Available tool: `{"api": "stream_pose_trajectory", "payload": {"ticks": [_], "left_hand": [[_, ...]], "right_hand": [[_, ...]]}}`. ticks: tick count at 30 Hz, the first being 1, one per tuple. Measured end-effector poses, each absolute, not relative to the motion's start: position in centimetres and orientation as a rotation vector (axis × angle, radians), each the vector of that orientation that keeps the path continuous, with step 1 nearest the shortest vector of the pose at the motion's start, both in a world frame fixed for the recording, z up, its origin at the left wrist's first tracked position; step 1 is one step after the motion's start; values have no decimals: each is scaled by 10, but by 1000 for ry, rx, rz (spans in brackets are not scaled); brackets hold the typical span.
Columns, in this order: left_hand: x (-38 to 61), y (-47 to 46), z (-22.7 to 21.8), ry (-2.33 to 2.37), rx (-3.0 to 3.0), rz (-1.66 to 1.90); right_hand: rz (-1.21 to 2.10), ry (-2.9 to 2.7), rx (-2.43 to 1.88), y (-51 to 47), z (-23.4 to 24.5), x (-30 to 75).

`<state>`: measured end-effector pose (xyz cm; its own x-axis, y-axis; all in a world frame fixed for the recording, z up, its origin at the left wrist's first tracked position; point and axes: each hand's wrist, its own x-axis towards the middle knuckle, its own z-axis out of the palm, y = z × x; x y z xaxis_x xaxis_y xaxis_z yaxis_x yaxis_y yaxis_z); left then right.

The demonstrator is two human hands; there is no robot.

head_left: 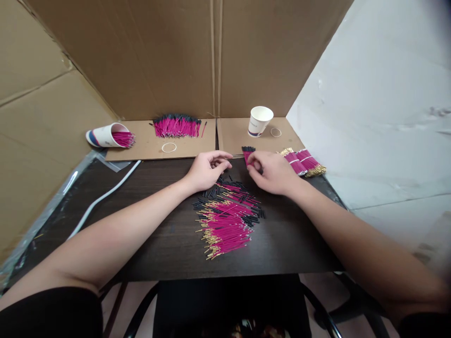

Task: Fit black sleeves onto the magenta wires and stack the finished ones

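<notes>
Curling over a dark wood-grain counter, the fingers of the left hand bend loosely, slightly parted, any hold unclear; those of the right hand, half-curled, partly cover slim black-capped magenta pins near the far edge, grip impossible to tell. Gold-tipped magenta pins spread toward the near edge, beside stubby black tubes.

Blue-printed white paper cups: two (tipped cup, upright cup). Loose thin pale rings: two (left ring, right ring). Banded bundles of slim magenta rods, gold-ended: two (inner bundle, outer bundle). Loose magenta rods: too overlapped to count. Short black tubes: likewise. Flat brown cardboard sheets: two (left sheet, right sheet). White cable: one.
</notes>
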<state>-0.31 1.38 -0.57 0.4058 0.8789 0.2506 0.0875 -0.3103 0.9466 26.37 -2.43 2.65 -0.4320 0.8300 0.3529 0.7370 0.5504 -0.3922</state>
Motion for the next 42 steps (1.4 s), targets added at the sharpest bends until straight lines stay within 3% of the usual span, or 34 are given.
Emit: {"api": "stream_pose_trajectory", "payload": {"ticks": [4, 12, 25, 36, 42], "left_hand": [[-3, 14, -7, 884, 1732, 1018], [-2, 14, -5, 922, 1776, 1004], [-2, 14, -4, 902, 1736, 999], [-1, 17, -7, 844, 1600, 1032], [-1, 18, -7, 836, 1614, 1047]], "right_hand": [[469, -2400, -785, -40, 30, 251], [820, -2527, -550, -63, 41, 237], [518, -2659, -616, -74, 36, 230], [469, -1901, -947, -35, 13, 246], [397, -1779, -1057, -32, 10, 243]]}}
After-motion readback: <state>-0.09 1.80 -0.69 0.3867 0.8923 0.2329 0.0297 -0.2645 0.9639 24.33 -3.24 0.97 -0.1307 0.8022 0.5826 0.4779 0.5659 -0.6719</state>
